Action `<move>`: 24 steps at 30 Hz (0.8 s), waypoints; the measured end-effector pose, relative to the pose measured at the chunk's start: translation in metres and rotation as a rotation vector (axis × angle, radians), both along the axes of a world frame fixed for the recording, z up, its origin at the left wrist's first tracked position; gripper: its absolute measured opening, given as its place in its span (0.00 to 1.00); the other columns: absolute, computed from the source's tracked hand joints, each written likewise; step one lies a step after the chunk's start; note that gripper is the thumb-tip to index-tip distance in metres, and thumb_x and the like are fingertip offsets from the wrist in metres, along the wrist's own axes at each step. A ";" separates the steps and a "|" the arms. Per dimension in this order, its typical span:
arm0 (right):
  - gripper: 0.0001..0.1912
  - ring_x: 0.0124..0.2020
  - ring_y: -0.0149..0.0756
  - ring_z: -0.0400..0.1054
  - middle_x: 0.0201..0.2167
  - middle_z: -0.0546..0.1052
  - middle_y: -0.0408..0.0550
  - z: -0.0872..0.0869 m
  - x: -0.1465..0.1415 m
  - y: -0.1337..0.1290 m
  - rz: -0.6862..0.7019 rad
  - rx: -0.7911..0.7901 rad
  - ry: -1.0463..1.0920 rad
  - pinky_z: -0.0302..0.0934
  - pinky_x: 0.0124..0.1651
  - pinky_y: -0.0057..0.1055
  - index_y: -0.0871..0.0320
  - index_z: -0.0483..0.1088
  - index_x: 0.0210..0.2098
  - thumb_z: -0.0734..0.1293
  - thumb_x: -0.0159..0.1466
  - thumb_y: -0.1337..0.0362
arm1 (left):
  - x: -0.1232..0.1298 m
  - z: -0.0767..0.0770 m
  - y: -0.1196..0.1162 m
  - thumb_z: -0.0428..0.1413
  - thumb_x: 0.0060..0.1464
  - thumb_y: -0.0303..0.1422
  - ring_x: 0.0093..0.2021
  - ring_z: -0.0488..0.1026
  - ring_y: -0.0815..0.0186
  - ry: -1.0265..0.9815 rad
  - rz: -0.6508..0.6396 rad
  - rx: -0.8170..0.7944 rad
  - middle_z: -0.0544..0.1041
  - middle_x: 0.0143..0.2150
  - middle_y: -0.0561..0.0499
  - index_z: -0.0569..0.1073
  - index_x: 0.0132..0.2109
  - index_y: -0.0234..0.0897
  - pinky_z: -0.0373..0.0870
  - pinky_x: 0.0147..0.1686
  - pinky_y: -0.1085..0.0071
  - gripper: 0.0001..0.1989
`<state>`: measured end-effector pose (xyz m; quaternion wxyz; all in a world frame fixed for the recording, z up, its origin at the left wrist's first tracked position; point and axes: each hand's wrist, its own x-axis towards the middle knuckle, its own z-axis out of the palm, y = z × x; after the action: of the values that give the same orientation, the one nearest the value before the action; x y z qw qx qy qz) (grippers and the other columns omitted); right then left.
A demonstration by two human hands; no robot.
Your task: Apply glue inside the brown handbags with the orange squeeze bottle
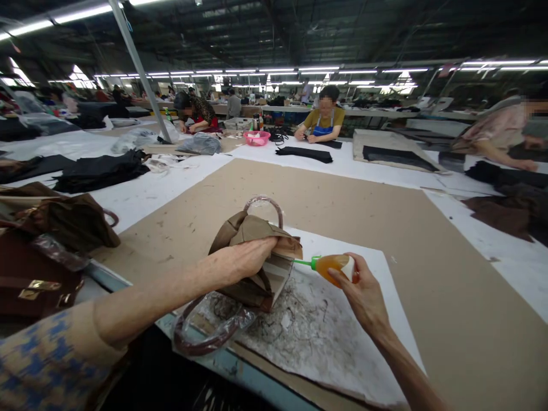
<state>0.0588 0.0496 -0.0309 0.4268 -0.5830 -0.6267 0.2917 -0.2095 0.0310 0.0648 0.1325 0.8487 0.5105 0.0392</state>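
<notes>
The bag (242, 229) may be stained if the bottle (331, 268), clamped by right fingers (358, 262), is oversqueezed; the left hand's (252, 258) grip cannot be told.

In the middle of the frame, a bag (246, 228) lay on a sheet of paper (323, 348), which rested on a wide board (432, 262). Its rear handle (280, 214) stood behind it, and its front handle (205, 346) lay at lower centre. The left hand (252, 258) was on the bag; just right of centre, the right hand (359, 288) held a bottle (329, 269), nozzle leftward beside the bag's opening. Other bags (43, 268) sat at the left edge, with a cloth pile (103, 171) behind them. Beyond the board, at upper centre, a basin (256, 138) stood left of a seated co-worker (326, 121), with a folded bundle (303, 154) before that person.
</notes>
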 end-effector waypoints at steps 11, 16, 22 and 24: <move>0.26 0.31 0.42 0.63 0.32 0.71 0.46 -0.008 -0.009 0.021 0.059 0.059 -0.002 0.59 0.34 0.35 0.58 0.64 0.43 0.67 0.55 0.45 | 0.001 -0.003 -0.002 0.38 0.58 0.24 0.48 0.70 0.65 0.008 0.000 -0.039 0.72 0.48 0.44 0.63 0.48 0.34 0.66 0.48 0.69 0.14; 0.23 0.27 0.39 0.63 0.27 0.70 0.43 -0.007 -0.002 0.021 0.087 -0.031 0.069 0.61 0.29 0.33 0.57 0.65 0.41 0.68 0.55 0.47 | -0.006 -0.020 -0.002 0.40 0.59 0.26 0.50 0.69 0.62 0.034 -0.004 0.054 0.71 0.50 0.44 0.63 0.50 0.34 0.64 0.51 0.67 0.15; 0.22 0.31 0.41 0.66 0.30 0.70 0.45 -0.008 0.004 0.018 0.179 -0.165 0.234 0.67 0.27 0.34 0.58 0.65 0.41 0.69 0.54 0.49 | -0.008 -0.029 -0.012 0.40 0.59 0.23 0.53 0.67 0.64 0.117 -0.044 0.115 0.71 0.51 0.43 0.63 0.52 0.32 0.61 0.54 0.70 0.16; 0.21 0.32 0.42 0.67 0.31 0.70 0.45 -0.007 0.005 0.016 0.200 -0.198 0.270 0.68 0.28 0.35 0.57 0.65 0.41 0.69 0.54 0.50 | -0.008 -0.030 -0.014 0.40 0.59 0.24 0.52 0.68 0.64 0.112 -0.054 0.110 0.71 0.51 0.43 0.63 0.52 0.31 0.62 0.53 0.70 0.16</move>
<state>0.0638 0.0658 -0.0383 0.4164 -0.5126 -0.5868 0.4685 -0.2178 0.0166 0.0348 0.0579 0.8690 0.4911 0.0159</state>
